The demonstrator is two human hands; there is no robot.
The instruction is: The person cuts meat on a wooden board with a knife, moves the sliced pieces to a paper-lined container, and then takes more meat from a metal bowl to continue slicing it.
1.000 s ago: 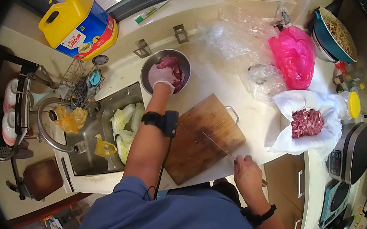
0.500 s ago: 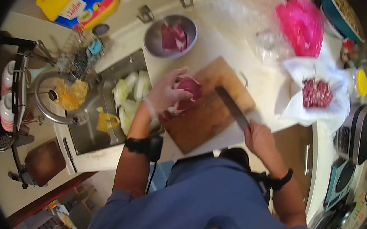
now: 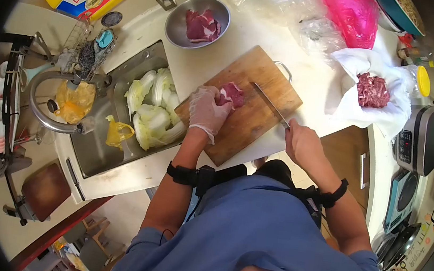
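A piece of raw red meat (image 3: 231, 95) rests on the wooden cutting board (image 3: 249, 131). My left hand (image 3: 208, 110), in a thin clear glove, is closed over the near-left end of the meat and hides part of it. In my bare right hand (image 3: 302, 142) is the handle of a kitchen knife (image 3: 271, 104). Its blade is over the board, to the right of the meat and apart from it, with the tip pointing up and left. More raw meat (image 3: 202, 26) sits in a metal bowl (image 3: 170, 29) behind the board.
To the left, a sink (image 3: 97, 160) holds cabbage (image 3: 155, 123) and a yellow bag (image 3: 119, 132). On the right, cut meat (image 3: 373, 91) lies on white cloth or plastic (image 3: 345, 115). A pink bag (image 3: 351, 17) stands at the back. A dark appliance (image 3: 419, 140) is farther right.
My left hand has lowered the meat toward the middle of the board and turned over it. The knife has tilted, showing a narrower blade. The whole view has shifted slightly.
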